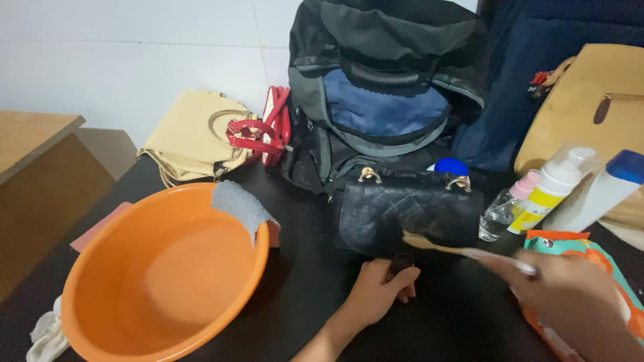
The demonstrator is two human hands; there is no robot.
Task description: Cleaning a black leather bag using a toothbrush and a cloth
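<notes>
A small black quilted handbag [409, 209] with gold clasps stands on the dark table [302, 295]. My left hand [381, 289] rests at its lower front edge, fingers curled on a small dark part of the bag. My right hand [570, 288] grips a light-coloured brush [456, 249] by the handle, blurred with motion. The brush head is against the bag's lower front face.
An orange basin [134, 295] with a grey sponge [238, 204] on its rim sits left. Behind are a cream handbag [194, 134], a red bag [272, 124] and a large grey backpack [382, 87]. Bottles [557, 188] and a colourful packet [590, 251] stand right.
</notes>
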